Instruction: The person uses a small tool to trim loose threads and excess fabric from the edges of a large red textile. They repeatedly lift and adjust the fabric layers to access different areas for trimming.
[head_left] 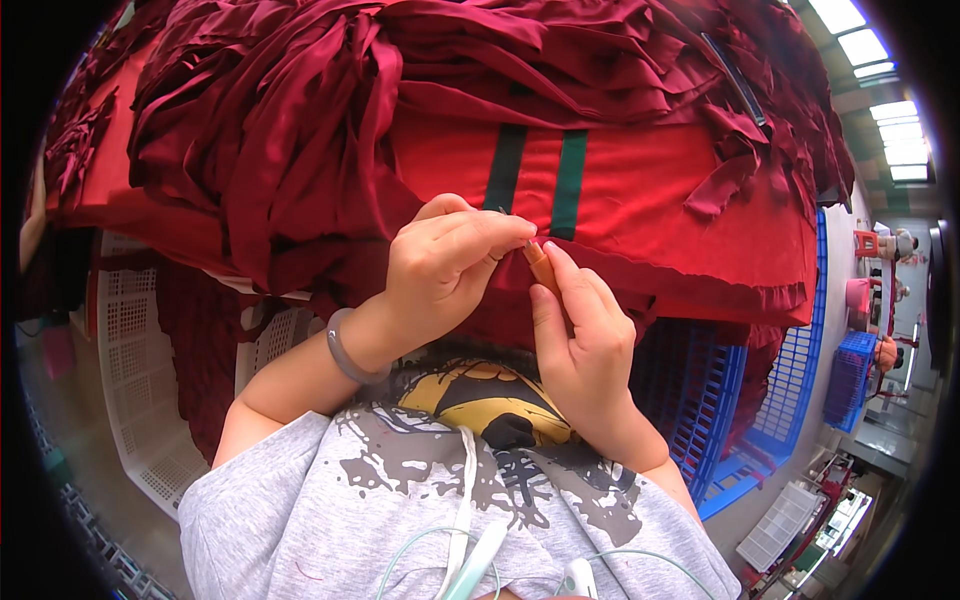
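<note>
In front of my chest, my right hand (590, 345) is closed around a slim orange-brown handle (541, 268), upright and slightly tilted. What kind of tool it belongs to does not show. My left hand (440, 260) is closed in a pinch, its fingertips meeting the handle's upper end at a small bit of red. Just above the left fingers a small dark tip (503, 210) pokes out. Beyond both hands lies a heap of long maroon fabric strips (300, 120), and maroon cloth (600, 270) hangs along the near edge behind my fingers.
A table covered in red cloth (670, 190) with two dark green stripes spans the front. A long dark narrow object (735, 80) rests on the far-right fabric. A white basket (135, 360) holding maroon cloth stands at left, blue crates (790, 390) at right. People sit far right.
</note>
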